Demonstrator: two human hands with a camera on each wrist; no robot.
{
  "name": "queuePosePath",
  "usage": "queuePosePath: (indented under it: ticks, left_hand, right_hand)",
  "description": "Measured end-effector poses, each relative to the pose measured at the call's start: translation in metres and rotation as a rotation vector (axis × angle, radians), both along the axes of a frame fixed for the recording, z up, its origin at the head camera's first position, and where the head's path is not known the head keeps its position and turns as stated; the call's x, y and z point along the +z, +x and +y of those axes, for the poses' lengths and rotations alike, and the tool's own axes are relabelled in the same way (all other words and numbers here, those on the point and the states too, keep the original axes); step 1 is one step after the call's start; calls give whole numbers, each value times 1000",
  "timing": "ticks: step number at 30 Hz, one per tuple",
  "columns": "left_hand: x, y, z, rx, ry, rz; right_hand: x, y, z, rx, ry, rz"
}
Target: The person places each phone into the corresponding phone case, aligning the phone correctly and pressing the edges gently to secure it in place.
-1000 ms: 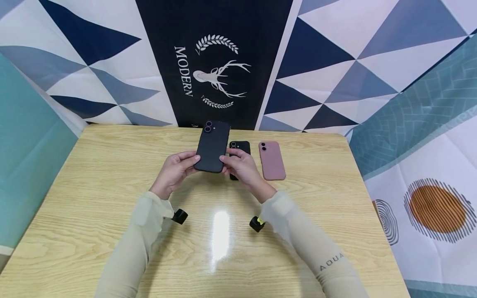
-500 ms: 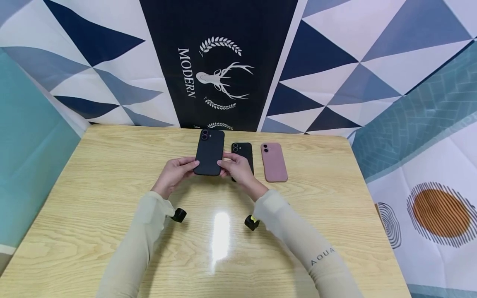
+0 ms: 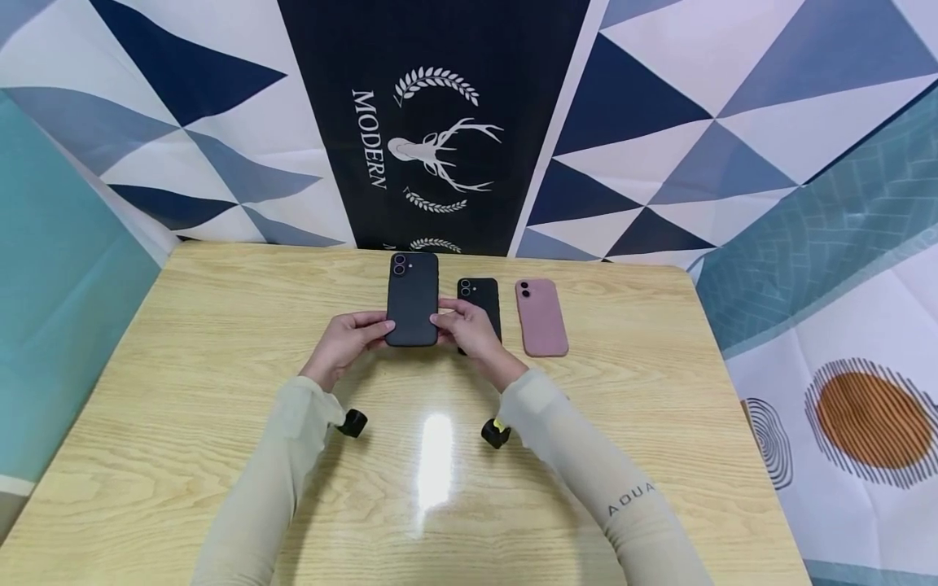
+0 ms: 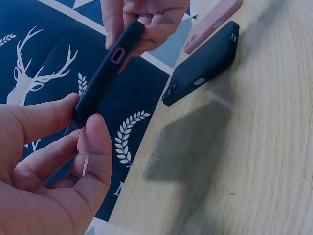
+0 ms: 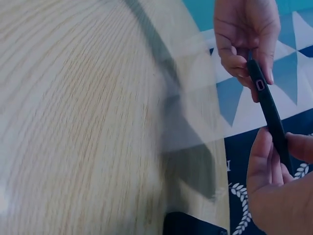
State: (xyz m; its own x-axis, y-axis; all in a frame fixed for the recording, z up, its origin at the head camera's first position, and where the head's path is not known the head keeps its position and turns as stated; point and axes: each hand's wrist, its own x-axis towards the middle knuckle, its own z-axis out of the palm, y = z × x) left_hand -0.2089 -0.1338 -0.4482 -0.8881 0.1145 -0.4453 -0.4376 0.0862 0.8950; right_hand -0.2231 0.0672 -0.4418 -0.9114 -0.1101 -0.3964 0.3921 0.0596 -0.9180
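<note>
Between both hands hangs a black phone (image 3: 413, 305), its back with two camera lenses turned up toward the head camera. My left hand (image 3: 348, 338) pinches its lower left edge, thumb on the back and fingers behind. At the lower right edge my right hand (image 3: 469, 330) pinches it likewise. In the left wrist view, the phone's (image 4: 105, 73) bottom edge shows a purple-rimmed port opening, and it is held above the table. A second black phone (image 3: 479, 290) lies flat beside the right hand, partly hidden by it. Right of that lies a pink phone (image 3: 542, 319).
The wooden table (image 3: 220, 456) ends at a patterned cloth backdrop (image 3: 308, 138) with a deer print. Small black wrist cameras (image 3: 353, 423) sit under both sleeves. A bright reflection lies on the table's middle.
The held black phone has come down a little and straightened from a tilt to nearly square with the view. Both hands keep their pinch on it; the lying phones stay put.
</note>
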Motion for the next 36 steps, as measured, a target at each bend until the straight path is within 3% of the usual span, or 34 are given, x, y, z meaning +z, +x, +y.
queuePosePath:
  ticks: [6,16,23,36]
  left_hand:
    - [2,1,-3,-17,16,26]
    - [0,-1,-13,-63,8,28]
    - [2,-1,-15,0,14,5]
    - [-4,-1,-24,0,-21,0]
  right_hand:
    - [-2,-2,4,33,-69,-51]
    - [-15,-2,5,32,-96,-67]
    - [-20,-4,0,12,-81,-70]
    - [-36,-10,-8,5,-73,-97]
